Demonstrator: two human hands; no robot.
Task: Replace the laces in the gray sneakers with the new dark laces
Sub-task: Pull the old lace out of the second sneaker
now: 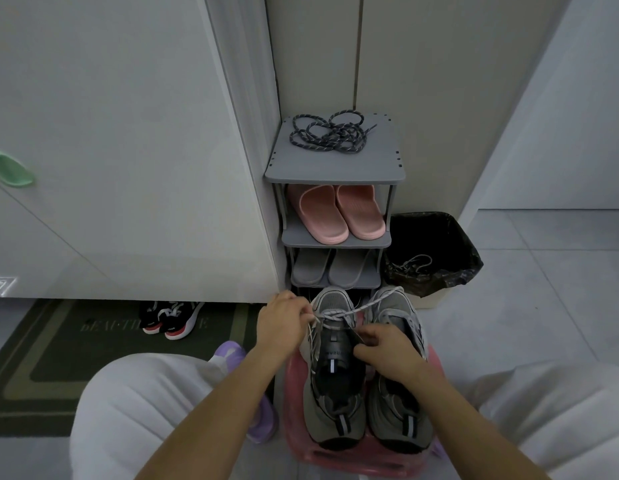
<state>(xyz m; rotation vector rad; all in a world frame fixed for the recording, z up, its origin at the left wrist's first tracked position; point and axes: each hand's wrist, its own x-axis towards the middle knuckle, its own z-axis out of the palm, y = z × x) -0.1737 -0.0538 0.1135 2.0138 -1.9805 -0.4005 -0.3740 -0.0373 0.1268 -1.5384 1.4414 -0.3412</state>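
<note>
Two gray sneakers stand side by side on a pink stool [301, 441] between my knees, the left sneaker [335, 393] and the right sneaker [401, 420]. A light gray lace [356, 308] runs through the lowest eyelets of the left sneaker and trails across the right sneaker's toe. My left hand [284, 320] pinches this lace at the sneaker's left side. My right hand [387, 351] grips the left sneaker's tongue and right edge. The dark laces [330, 133] lie coiled on top of the gray shoe rack [335, 168].
The rack holds pink slippers [339, 213] and gray slippers [332, 268]. A black-lined bin [436, 251] to its right contains a light lace. White cabinet at left, black-red shoes [173, 320] on a dark mat, purple slipper [228, 351] by my left knee.
</note>
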